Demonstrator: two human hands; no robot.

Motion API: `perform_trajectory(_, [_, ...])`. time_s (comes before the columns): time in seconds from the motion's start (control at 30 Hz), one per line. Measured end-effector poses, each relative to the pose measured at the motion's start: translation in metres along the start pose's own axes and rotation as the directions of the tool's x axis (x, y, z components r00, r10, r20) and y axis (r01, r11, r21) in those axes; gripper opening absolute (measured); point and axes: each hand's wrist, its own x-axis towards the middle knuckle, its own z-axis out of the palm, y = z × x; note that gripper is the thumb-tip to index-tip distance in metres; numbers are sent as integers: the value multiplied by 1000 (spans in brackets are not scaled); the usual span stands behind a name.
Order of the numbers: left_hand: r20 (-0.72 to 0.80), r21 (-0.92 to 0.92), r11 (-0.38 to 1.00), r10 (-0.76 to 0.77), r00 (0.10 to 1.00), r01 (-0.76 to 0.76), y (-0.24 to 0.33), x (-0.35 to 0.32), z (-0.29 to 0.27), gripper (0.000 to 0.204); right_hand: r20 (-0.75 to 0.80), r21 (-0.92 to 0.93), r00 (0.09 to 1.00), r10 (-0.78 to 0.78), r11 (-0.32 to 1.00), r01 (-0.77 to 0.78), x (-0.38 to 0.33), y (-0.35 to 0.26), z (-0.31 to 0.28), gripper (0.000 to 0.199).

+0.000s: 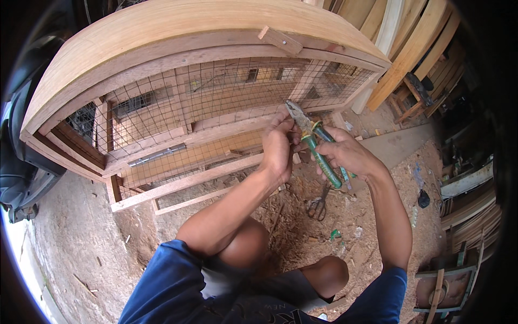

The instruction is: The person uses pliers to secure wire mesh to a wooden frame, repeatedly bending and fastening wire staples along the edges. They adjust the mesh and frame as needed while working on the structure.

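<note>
A pair of pliers [322, 160] with green and yellow handles is gripped in my right hand [348, 154]. Its metal jaws point up and left, over the lower edge of a wooden cage [205, 40]. Close beside the jaws is my left hand [277, 144], its fingers curled together by the cage's lower rail. What those fingers hold, if anything, is too small to make out. Wire mesh [216, 89] covers the cage front, and a metal hinge [156, 155] joins its lower rail on the left.
Scissors [317, 207] lie on the ground below my hands, among wood shavings and a green scrap [335, 235]. Wooden planks [402, 65] lean at the upper right, with more strips stacked at the right. A dark vehicle part [32, 146] stands left of the cage.
</note>
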Motion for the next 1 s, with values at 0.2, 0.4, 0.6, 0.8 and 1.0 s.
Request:
perform_trajectory(0.2, [-43, 6, 1000, -22, 999, 23, -3, -1, 2, 29, -62, 69, 998, 1, 998, 3, 7, 14, 3, 22])
perform_trajectory(0.4, [-64, 38, 999, -7, 998, 9, -6, -2, 4, 28, -17, 27, 1000, -8, 1000, 8, 5, 16, -2, 31])
perform_trajectory(0.6, [-66, 123, 992, -11, 998, 20, -3, -6, 2, 23, 64, 411, 993, -101, 909, 67, -1, 45, 14, 46])
perform_trajectory(0.8, [-91, 212, 964, -145, 985, 162, -2, -9, 2, 24, -9, 540, 982, -187, 826, 162, -7, 88, 29, 48])
perform_trajectory(1.0, [-17, 345, 929, -133, 991, 131, 3, -16, 2, 33, 14, 615, 957, -291, 757, 221, -8, 101, 32, 49])
